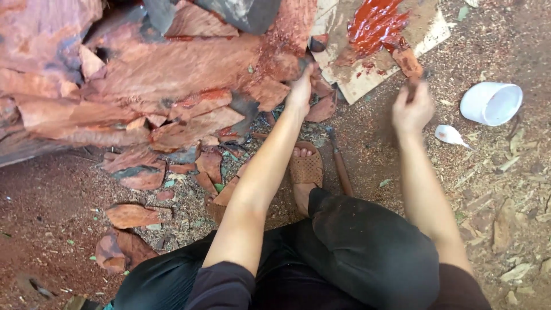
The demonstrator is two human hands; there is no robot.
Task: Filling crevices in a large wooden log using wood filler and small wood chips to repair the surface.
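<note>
A big reddish chunk of carved wood [155, 69] fills the upper left. My left hand [300, 86] reaches up to its right edge and presses on a jagged part there. My right hand [412, 109] is raised to the right, its fingers closed on the handle of a flat wooden tool [407, 66] smeared red. Just beyond it lies a pale board [367, 74] carrying a pool of glossy red paste [376, 23]. My knees in black trousers fill the bottom of the view, and one sandalled foot [306, 169] shows between my arms.
Broken red wood slabs and chips [135, 215] lie on the dirt at the left. A chisel-like tool [340, 163] rests beside my foot. A white bowl [491, 103] and a white scoop [450, 136] sit at the right among pale shavings.
</note>
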